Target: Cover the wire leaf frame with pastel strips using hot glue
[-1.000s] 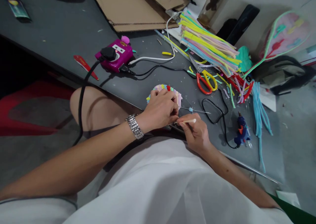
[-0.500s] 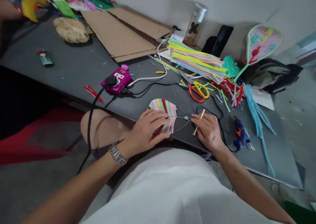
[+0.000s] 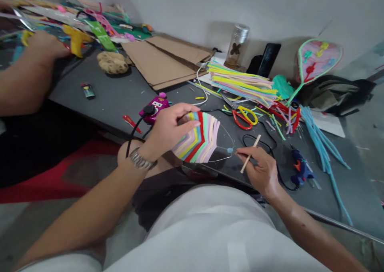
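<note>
**Striped fan (image 3: 198,138) on wire frame (image 3: 222,159), partly covered**

Left hand (image 3: 171,130) holds the fan at mid-view, above the surface (image 3: 111,100) edge; right hand (image 3: 258,170), apart at 4 o'clock, pinches a wooden stick (image 3: 250,154). Strips fill the wide end; the wire toward 3 o'clock stands bare.

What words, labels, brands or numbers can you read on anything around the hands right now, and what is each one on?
No text here can be read; none can be quoted.
Magenta power strip: small marks on its top, too small to read.
Small packet on the table: printed label, too blurred to read.
Green strip at the far end of the table: any print too blurred to read.
</note>
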The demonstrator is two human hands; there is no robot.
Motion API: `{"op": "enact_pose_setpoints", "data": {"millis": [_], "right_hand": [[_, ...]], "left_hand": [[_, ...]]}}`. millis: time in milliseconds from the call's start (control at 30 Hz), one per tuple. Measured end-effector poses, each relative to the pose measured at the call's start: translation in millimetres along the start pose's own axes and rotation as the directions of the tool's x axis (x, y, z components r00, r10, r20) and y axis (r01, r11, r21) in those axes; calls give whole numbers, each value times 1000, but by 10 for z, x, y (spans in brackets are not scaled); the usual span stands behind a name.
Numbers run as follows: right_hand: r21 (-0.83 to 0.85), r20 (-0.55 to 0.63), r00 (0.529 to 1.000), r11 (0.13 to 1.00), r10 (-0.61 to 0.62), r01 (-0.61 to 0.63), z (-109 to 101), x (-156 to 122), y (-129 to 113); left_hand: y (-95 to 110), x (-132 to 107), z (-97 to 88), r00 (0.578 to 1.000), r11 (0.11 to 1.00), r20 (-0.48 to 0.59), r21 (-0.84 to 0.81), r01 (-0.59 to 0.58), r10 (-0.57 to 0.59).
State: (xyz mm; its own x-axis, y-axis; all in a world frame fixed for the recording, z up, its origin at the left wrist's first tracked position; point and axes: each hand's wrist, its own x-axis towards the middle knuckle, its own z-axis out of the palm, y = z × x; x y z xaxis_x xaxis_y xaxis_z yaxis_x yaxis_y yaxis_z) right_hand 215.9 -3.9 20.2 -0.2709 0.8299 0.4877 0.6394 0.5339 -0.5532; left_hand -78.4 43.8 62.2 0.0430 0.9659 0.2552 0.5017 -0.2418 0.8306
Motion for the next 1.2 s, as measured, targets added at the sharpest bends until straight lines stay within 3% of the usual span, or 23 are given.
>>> {"op": "enact_pose_setpoints", "data": {"millis": [100,167,267,400,533,600,733,867,1033,1100,1200], "right_hand": [[9,124,992,1000,22,-24,59,-87,99],[14,184,983,1000,19,-22,46,-130,185],[30,152,988,999,14,-19,-54,-108,246],[145,55,997,988,49,-56,-117,59,182],[256,108,971,937,215,-236,27,195,129],[299,132,955,908,265,-293,107,222,155],[283,149,965,925,218,-253,186,234,269],[305,160,970,925,184,-226,224,244,342],[383,104,969,890,225,-248,207,307,290],[372,193,939,864,284,-338,155,327,241],[278,380,830,805,409,-524,75,295,181]], "left_hand": [[-211,301,230,968,997,242,-27,72,-64],[-362,354,399,952,998,303,52,32,-47],[-456,233,557,969,980,244,182,-76,30],[-358,-49,618,970,944,224,290,-158,93],[-199,-224,727,960,904,258,378,-199,104],[-136,-252,799,961,877,261,436,-201,91],[-72,-239,882,958,861,278,466,-202,74],[-75,-217,887,953,866,293,453,-211,79],[-100,-212,824,947,870,309,439,-224,88],[-109,-204,783,935,872,341,424,-244,97],[-112,-184,746,919,875,379,402,-271,110]]}}
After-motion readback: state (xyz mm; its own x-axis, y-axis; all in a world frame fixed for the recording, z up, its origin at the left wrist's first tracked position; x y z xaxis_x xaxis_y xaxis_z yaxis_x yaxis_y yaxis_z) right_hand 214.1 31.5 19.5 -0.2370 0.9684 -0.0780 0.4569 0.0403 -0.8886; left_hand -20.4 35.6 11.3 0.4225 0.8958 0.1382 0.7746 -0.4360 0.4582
